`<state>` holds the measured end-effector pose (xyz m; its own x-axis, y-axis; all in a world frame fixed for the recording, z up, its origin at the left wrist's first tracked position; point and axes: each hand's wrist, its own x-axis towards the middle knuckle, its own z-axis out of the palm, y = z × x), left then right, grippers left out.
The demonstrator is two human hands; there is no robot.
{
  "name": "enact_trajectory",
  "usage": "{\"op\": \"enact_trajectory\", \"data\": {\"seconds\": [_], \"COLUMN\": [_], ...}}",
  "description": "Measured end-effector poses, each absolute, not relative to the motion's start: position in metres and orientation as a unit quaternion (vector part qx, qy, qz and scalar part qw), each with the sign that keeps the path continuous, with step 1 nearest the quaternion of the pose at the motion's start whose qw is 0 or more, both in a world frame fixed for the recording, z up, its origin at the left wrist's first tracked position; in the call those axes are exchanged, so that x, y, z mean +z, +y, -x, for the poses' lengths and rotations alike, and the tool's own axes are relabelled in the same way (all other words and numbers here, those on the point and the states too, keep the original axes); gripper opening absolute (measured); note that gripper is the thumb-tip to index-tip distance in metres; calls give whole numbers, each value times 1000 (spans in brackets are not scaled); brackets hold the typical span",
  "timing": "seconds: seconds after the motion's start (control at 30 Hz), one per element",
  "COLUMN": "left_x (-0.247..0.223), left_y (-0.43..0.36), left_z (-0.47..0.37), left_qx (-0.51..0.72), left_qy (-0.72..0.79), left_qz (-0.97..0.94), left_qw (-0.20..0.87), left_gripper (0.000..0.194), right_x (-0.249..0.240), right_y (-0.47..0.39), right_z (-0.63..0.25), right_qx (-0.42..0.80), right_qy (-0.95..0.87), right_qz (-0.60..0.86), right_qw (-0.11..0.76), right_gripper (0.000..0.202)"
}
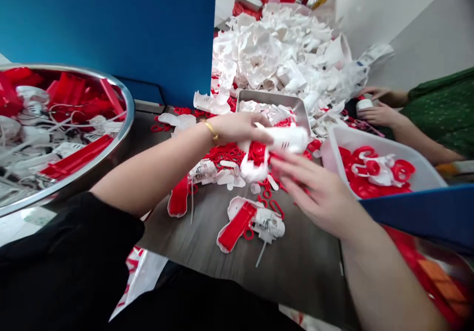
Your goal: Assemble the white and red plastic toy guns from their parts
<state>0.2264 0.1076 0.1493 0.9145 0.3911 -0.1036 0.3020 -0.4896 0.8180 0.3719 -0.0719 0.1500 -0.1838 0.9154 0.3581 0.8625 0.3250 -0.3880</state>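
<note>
My left hand [242,127], with a gold bracelet at its wrist, grips a white plastic shell [288,138] over the pile of small parts. Blurred by motion, my right hand [314,187] has its fingers spread just below the shell and appears to hold nothing. Nearer to me on the dark table [207,244] lies a toy-gun-shaped assembly [240,227] with a red grip and a thin white stick. A second such assembly [179,197] rests to its left, partly beneath my left forearm. Red rings and white oval pieces [227,177] are scattered behind them.
A large metal bowl [128,118] of red and white parts stands at left. Behind are a metal tray [301,111] and a heap of white shells [274,54]. At right sit a white bin [425,165] and a person's hands [383,113] holding a white piece.
</note>
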Motion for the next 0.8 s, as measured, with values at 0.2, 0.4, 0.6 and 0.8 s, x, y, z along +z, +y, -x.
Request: {"op": "enact_trajectory", "data": {"seconds": [0.2, 0.4, 0.6, 0.8], "left_x": [121, 59, 58, 64], "left_y": [18, -9, -8, -8], "left_z": [-190, -182, -183, -185], "left_qx": [64, 6, 13, -34], "left_qy": [98, 64, 82, 100], "left_qz": [-958, -976, -975, -979], "left_qw": [263, 208, 205, 176], "left_gripper": [56, 50, 55, 55], "right_x": [113, 53, 55, 51], "right_y": [-146, -165, -161, -158], "right_z": [-388, -377, -381, -381], "right_qx": [111, 241, 255, 248], "right_qy": [-685, -647, -650, -654], "right_qz": [663, 687, 677, 680], "right_qw": [281, 225, 234, 223], "right_gripper": [55, 50, 49, 49]}}
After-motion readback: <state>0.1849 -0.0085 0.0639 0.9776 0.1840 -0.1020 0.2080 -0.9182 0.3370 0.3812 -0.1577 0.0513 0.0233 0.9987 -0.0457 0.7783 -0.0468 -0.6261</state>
